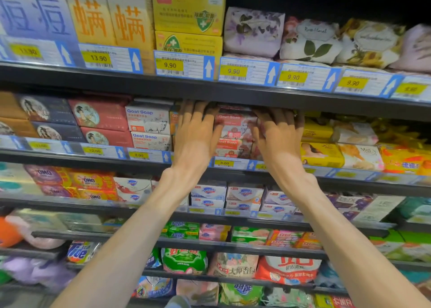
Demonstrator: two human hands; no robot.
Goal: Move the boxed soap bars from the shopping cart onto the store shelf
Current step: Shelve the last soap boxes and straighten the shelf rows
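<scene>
Pink "Goat Soap" boxes stand stacked on the second shelf, between my two hands. My left hand lies flat against the left side of the stack, fingers straight and reaching into the shelf. My right hand presses against the right side of the stack, fingers spread and slightly bent over the upper box. White and blue "Goat Soap" boxes stand just left of my left hand. The shopping cart is out of view.
The upper shelf edge with price tags hangs close above my fingers. Yellow soap boxes sit right of my right hand. Red and dark boxes fill the left. Lower shelves hold Safeguard boxes and detergent bags.
</scene>
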